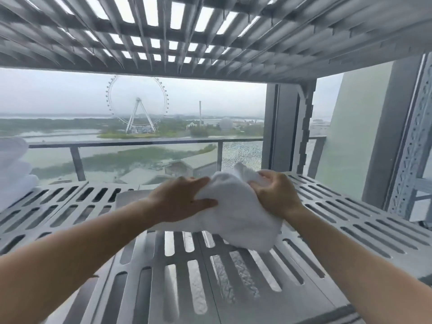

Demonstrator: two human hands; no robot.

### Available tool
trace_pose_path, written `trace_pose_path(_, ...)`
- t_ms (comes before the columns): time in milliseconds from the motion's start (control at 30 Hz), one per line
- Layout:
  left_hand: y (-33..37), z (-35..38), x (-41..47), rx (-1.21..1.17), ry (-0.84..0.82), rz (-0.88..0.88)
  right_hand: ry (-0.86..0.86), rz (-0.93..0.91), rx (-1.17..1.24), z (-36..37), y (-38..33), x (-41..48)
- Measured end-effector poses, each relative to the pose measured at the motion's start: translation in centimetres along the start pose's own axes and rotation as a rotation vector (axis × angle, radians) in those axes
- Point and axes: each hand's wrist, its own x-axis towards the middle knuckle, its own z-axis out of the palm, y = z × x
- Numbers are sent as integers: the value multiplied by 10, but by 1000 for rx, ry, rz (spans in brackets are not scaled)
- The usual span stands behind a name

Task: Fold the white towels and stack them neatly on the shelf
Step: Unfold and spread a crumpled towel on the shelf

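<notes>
A white towel (236, 211) hangs bunched and crumpled just above the slotted grey shelf (187, 265), near its middle. My left hand (182, 199) grips the towel's left side with fingers and thumb pinched on the cloth. My right hand (275, 195) is closed on its upper right part, and a corner of cloth pokes up behind that hand. The towel's lower end droops toward the shelf surface. A stack of folded white towels (14, 169) sits at the shelf's far left edge, partly cut off by the frame.
A second slotted shelf (187, 38) runs close overhead. A grey upright post (304, 127) and a perforated metal rail (406, 148) stand at the right. Behind the shelf is a window (140, 113) with a balcony railing.
</notes>
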Motion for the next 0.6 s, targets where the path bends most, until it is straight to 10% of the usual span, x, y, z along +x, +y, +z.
trace_pose_path(233,12,-35,67,-178,-101,-127,372,-380,-196,-62,-24,63)
trace_pose_path(400,62,15,73,119,-9,-277,-311,-275,36,-40,36,59)
trace_pose_path(600,112,46,32,-50,107,-204,-173,-291,285,-54,96,35)
